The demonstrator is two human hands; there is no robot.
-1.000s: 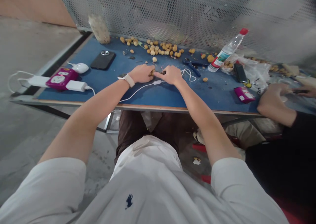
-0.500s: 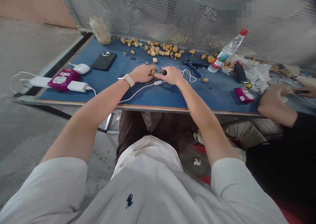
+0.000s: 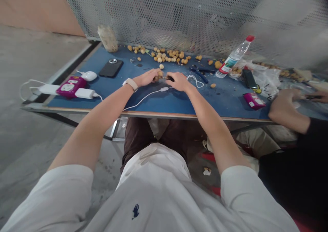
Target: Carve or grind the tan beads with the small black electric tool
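The person's left hand (image 3: 146, 77) was closed around a small, round, yellowish-brown fruit-like piece (image 3: 160, 74), held just above or against the blue-topped table (image 3: 220, 102); which of the two could not be told. The right hand (image 3: 180, 81) gripped a small tool with a dark handle (image 3: 170, 78), its tip directed towards the piece, though contact between them was too small to make out. A thin white cord with an inline switch (image 3: 164, 89) ran just in front of both hands. Beyond them, a loose row of round, tan fruit-like pieces (image 3: 167, 59) lay along the grey perforated metal panel (image 3: 153, 17). To the right sat a blue-handled plier-like tool (image 3: 202, 75) and a clear plastic bottle with a red cap (image 3: 230, 62), which appeared tilted.
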